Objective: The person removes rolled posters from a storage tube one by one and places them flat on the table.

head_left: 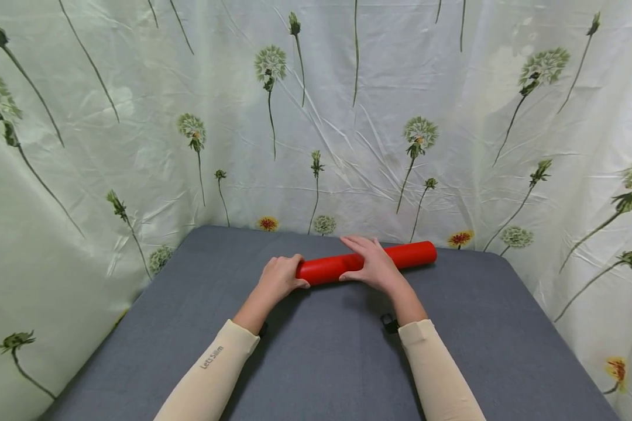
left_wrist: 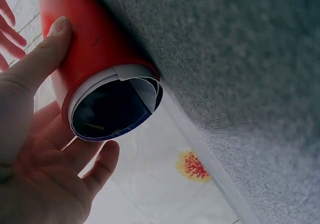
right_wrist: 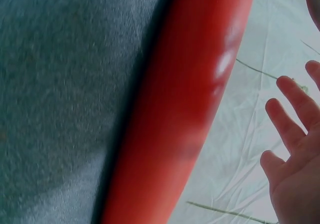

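A long red tube (head_left: pixel 323 271) lies slanted across the far part of the table, its right end farther back. At its left end, my left hand (head_left: pixel 279 278) grips it, thumb on the near side and fingers round the far side. In the left wrist view the tube's open end (left_wrist: pixel 116 73) shows a pale rolled sheet lining the rim and a dark inside with a blue edge. My right hand (head_left: pixel 377 269) is over the tube's middle with fingers spread. Seen from the right wrist, the fingers of that hand (right_wrist: pixel 300 174) are held off the red surface.
The grey cloth-covered table (head_left: pixel 326 362) has rounded far corners. Behind and at both sides hangs a pale curtain (head_left: pixel 226 88) printed with dandelions, close to the table's far edge. A small black device (head_left: pixel 390 323) sits at the right wrist.
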